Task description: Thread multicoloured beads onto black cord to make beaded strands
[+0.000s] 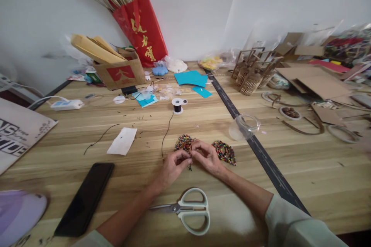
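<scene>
We've got L hand (171, 165) & R hand (207, 157), fingers pinched shut on the dark cord (167, 129) just beside the bead pile (183, 142) on the worktop (319, 170), & we reckon a wrist nudge could scatter beads, or a slack pinch drop the cord.

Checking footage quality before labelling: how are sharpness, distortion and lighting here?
Head view: soft, even light, faint shadows beneath the left hand and right hand; beads and scissors are fairly sharp; wide-angle distortion stretches the table outward; the purple object lower left smears into blur.
</scene>
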{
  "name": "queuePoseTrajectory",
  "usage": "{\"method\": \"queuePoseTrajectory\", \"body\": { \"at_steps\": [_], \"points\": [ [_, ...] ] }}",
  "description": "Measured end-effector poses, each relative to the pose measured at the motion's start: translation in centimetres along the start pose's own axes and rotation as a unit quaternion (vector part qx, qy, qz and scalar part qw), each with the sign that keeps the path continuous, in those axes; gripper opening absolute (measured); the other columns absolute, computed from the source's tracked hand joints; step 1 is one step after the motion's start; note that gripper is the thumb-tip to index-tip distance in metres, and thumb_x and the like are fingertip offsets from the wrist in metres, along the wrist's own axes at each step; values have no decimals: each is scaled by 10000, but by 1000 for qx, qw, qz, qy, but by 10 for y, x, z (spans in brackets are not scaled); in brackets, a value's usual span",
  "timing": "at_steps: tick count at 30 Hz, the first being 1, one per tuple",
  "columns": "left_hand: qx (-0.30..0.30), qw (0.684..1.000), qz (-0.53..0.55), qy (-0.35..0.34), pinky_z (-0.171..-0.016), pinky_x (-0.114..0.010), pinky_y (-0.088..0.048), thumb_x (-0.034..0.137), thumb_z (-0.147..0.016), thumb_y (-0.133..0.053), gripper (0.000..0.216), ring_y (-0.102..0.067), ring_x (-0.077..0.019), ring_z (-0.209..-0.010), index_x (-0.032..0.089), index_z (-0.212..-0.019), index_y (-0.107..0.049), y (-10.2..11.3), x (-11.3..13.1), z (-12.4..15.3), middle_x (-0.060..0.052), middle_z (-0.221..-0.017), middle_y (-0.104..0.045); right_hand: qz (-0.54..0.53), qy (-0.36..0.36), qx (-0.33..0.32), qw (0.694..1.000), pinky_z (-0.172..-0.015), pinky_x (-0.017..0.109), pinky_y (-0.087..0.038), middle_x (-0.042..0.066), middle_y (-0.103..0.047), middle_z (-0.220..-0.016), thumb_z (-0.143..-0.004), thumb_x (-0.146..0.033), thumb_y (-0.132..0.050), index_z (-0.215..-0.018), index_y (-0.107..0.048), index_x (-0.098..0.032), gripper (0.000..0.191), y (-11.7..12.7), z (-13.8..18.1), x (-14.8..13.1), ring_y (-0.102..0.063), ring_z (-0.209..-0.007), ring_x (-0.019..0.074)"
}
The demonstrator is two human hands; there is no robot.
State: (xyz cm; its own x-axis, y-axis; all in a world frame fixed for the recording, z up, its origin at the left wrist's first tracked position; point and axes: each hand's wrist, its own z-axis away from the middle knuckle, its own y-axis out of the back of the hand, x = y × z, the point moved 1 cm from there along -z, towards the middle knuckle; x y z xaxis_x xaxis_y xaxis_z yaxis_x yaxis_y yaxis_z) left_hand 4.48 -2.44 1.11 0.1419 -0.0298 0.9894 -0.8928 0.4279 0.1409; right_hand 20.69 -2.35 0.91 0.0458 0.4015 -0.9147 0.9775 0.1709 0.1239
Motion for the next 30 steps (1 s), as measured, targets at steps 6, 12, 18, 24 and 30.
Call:
{"method": "queuePoseTrajectory", "body": {
  "at_steps": [6, 12, 18, 24, 30],
  "points": [
    [-9, 961, -233, -151, -821, -324, -454, 149, -796, -638, 31, -575, -182, -865, 160, -770, -650, 1, 13, 7, -46, -847, -640, -14, -5, 25, 1000, -697, 291, -468, 35, -580, -757, -906, -401, -554, -799, -556, -180, 245, 0, 1, 2, -547, -724, 153],
    [-60, 887, -384, -247, -904, -369, -442, 145, -831, -615, 59, -506, -214, -986, 179, -839, -663, 4, 6, 14, -56, -903, -631, -51, -42, 35, 997, -623, 249, -454, -2, -576, -664, -892, -386, -587, -772, -545, -179, 243, -1, 1, 4, -541, -621, 123],
    [-92, 846, -466, -242, -924, -410, -439, 174, -842, -614, 103, -509, -227, -980, 184, -934, -658, 7, 0, 16, -67, -954, -623, -52, -61, 49, 996, -583, 245, -450, -4, -580, -640, -852, -404, -631, -778, -571, -178, 245, 0, 0, 8, -534, -591, 122],
    [-94, 846, -468, -238, -875, -391, -463, 183, -865, -576, 87, -555, -228, -925, 179, -830, -655, 11, -2, 15, -73, -886, -624, -5, -59, 40, 997, -577, 244, -458, 15, -609, -692, -845, -401, -632, -822, -624, -173, 229, 2, 1, 11, -547, -623, 130],
    [-131, 870, -434, -194, -735, -296, -470, 183, -832, -604, 79, -602, -192, -778, 185, -777, -661, 24, -1, 11, -48, -782, -653, 44, -50, 0, 998, -552, 229, -428, 13, -595, -671, -878, -391, -583, -827, -635, -168, 235, 2, 3, 12, -525, -609, 127]
  ]
}}
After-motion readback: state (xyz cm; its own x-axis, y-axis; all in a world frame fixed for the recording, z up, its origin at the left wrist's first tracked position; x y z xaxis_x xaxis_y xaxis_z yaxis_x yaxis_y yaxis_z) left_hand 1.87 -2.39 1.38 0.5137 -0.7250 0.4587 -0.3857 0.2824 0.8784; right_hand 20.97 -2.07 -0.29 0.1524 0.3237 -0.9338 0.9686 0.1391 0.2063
